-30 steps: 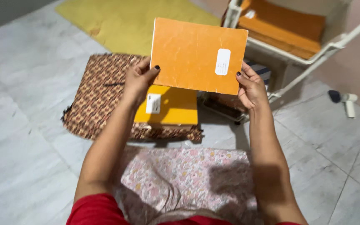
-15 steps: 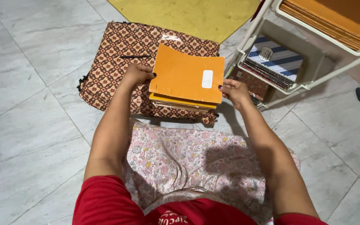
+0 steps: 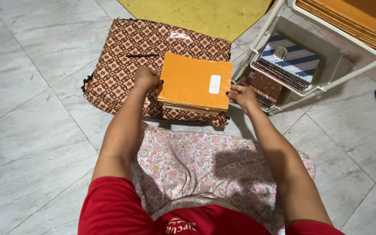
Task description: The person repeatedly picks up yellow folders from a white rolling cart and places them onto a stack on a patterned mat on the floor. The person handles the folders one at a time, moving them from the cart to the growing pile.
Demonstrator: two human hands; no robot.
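Orange notebook (image 3: 195,81) lies flat on top of a small stack (image 3: 188,107) of similar books, and the stack sits on a brown patterned bag (image 3: 118,65) lying on the floor. White label on the cover sits toward the right fingers.

Left hand (image 3: 146,79) pinches the notebook's left edge, fingers curled closed on it. Right hand (image 3: 242,95) grips the near right corner the same way, thumb on top. Both hands are holding the book, not just resting on it.

Doing it well, my read: the cover looks slightly skewed against the books below, with the stack's near edge peeking out under it. Square it by nudging both short edges together rather than pushing from one side, which could slide the whole pile on the soft bag. Keep pressure light; fabric underneath gives.

Edges and room:
- Beyond the left fingers: a black pen (image 3: 141,55) on the bag, apart from the stack.
- Just beside the right fingers: a white rack (image 3: 257,41), lower shelf holding striped books (image 3: 290,61), upper shelf more orange ones. Tight on that side; the wrist is close to the rack leg.
- Toward the body: floral fabric over the lap, near the stack's front edge.
- Left of the left arm: grey floor tiles (image 3: 27,122), widest open room.
- Far side of the bag: a yellow mat (image 3: 201,15).
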